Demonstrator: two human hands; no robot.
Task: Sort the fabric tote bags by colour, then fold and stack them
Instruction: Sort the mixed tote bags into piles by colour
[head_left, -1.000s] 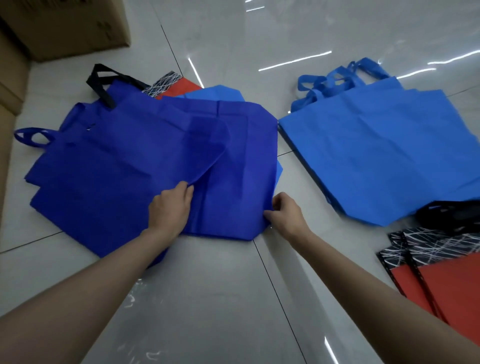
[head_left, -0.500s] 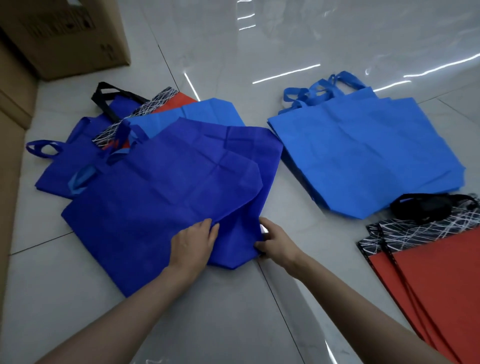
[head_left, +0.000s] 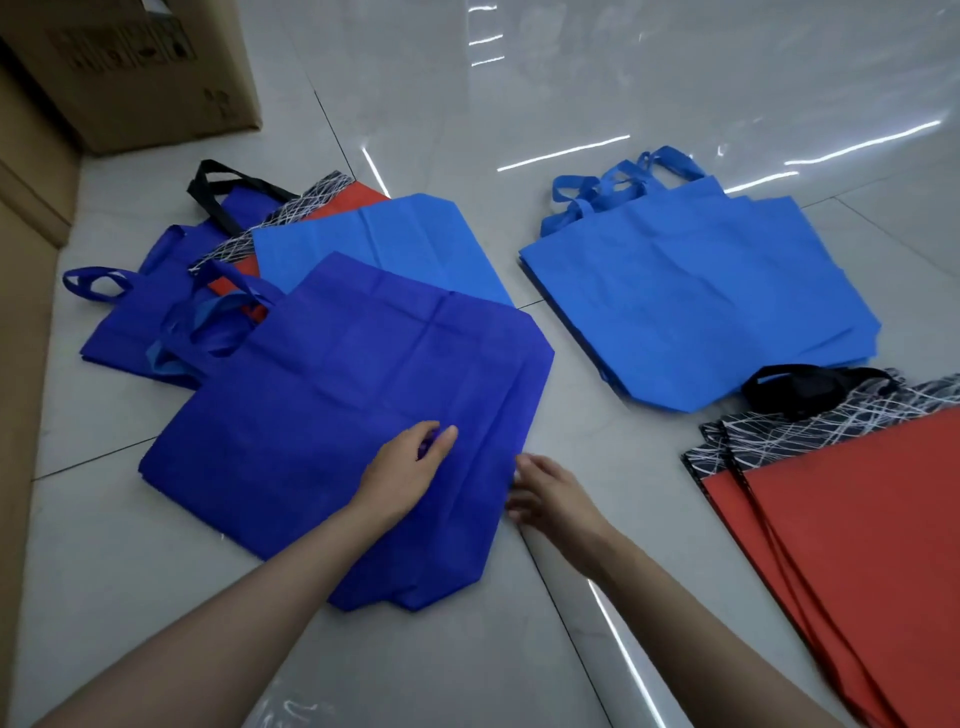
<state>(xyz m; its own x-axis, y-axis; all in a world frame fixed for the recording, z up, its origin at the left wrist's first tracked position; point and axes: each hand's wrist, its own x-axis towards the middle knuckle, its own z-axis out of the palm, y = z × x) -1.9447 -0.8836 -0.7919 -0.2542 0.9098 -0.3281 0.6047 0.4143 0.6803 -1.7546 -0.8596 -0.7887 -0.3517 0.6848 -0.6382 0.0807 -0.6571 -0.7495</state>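
Landmark: front bag (head_left: 332, 415), flat on the floor (head_left: 519, 104), nearest the person.
Left hand (head_left: 402, 470): on the front bag, toward its right edge.
Right hand (head_left: 553, 499): at that right edge.
Mixed heap (head_left: 384, 244): behind-left, partly under the front bag.
Far stack (head_left: 691, 291): behind-right, apart from it.
Near stack (head_left: 841, 519): right, well apart, in front of the far stack.
Cardboard box (head_left: 140, 67): far behind-left, beyond the heap.

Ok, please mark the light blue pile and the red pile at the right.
light blue pile (head_left: 696, 291): head view, middle of top bag.
red pile (head_left: 857, 545): head view, red panel of top bag.
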